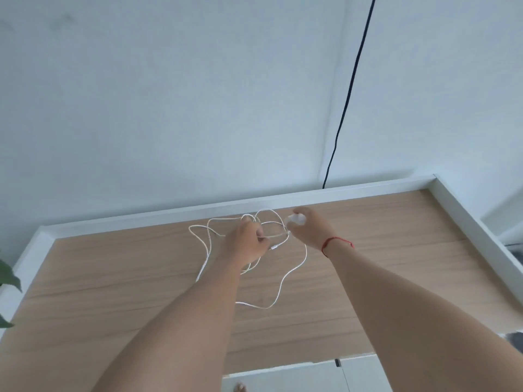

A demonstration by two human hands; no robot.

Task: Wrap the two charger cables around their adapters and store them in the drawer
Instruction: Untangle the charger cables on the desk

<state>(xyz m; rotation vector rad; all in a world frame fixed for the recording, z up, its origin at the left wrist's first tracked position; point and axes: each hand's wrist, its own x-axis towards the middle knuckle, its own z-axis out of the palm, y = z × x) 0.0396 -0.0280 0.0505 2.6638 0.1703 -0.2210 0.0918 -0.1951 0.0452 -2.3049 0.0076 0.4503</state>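
Note:
White charger cables [294,268] lie in loose tangled loops on the wooden cabinet top [382,264], near its back rim. My left hand [247,243] is closed on a strand of cable in the middle of the tangle. Just to its right, my right hand [308,227] holds a small white adapter [295,219] between its fingers, lifted slightly off the wood. A cable end runs from the adapter toward my left hand. I cannot tell the two cables apart in the tangle, and a second adapter is not visible.
A raised white rim [467,210] borders the back and both sides of the top. A black cord [349,91] hangs down the wall behind. Green plant leaves [8,278] show at the left edge. White drawer fronts [297,374] are below the front edge.

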